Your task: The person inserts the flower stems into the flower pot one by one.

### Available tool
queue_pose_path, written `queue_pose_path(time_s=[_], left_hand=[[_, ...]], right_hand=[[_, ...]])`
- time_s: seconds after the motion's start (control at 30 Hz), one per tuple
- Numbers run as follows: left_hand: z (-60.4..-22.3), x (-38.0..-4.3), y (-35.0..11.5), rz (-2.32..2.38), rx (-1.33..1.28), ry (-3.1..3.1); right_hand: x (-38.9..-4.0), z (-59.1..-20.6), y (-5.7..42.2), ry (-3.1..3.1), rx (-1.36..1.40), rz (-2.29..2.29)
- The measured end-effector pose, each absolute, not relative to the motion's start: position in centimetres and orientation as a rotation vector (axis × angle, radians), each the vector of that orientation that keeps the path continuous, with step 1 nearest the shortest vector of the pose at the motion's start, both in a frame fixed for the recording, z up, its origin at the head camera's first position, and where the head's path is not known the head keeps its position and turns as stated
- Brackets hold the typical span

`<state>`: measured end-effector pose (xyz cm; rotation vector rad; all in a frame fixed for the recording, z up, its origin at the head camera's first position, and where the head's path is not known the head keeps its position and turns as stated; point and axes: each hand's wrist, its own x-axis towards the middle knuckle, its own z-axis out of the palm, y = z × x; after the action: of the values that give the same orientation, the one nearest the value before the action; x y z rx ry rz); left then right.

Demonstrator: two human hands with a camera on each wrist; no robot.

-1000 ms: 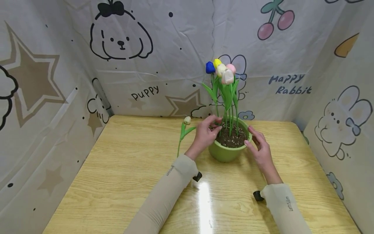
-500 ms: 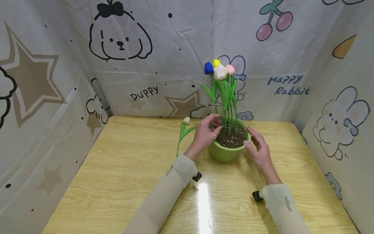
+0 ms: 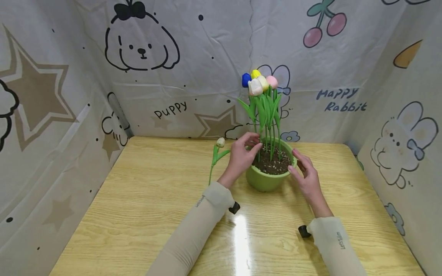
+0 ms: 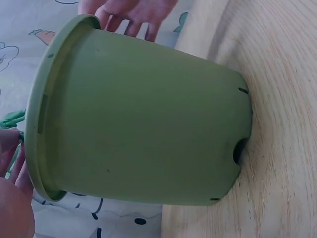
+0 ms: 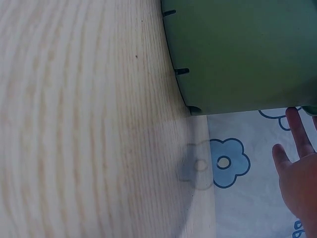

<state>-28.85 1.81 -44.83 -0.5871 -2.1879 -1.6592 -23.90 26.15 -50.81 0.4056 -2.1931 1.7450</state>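
Observation:
A green flowerpot (image 3: 265, 183) filled with dark soil (image 3: 272, 165) stands upright on the table. Several artificial tulips rise from it: blue (image 3: 246, 80), yellow (image 3: 255, 73), pink (image 3: 272, 81), cream (image 3: 264, 82) and white (image 3: 255, 87). My left hand (image 3: 240, 155) reaches over the pot's left rim, thumb and fingertips pinching the white tulip's stem low down near the soil. On the opposite side my right hand (image 3: 307, 179) rests thumb and fingertips at the rim; in the right wrist view its fingers (image 5: 298, 134) lie extended along the pot.
Left of the pot, a single cream tulip (image 3: 215, 155) lies on the wooden table (image 3: 155, 184), its lower stem hidden by my left forearm. Printed cloth walls (image 3: 165, 88) close in the back and both sides. Each wrist carries a small black camera (image 3: 234, 207).
The white tulip's head has swung left, uncovering the cream one behind it. My left hand has shifted up slightly at the stem. My right hand stays at the rim.

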Motion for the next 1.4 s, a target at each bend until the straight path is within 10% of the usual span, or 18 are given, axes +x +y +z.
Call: queue_pose_path(time_s=[1.4], left_hand=[[-46.8, -29.5, 1.4, -1.252, -0.79, -2.179]], right_hand=[[-23.8, -50.8, 26.0, -2.185, 0.404, 1.748]])
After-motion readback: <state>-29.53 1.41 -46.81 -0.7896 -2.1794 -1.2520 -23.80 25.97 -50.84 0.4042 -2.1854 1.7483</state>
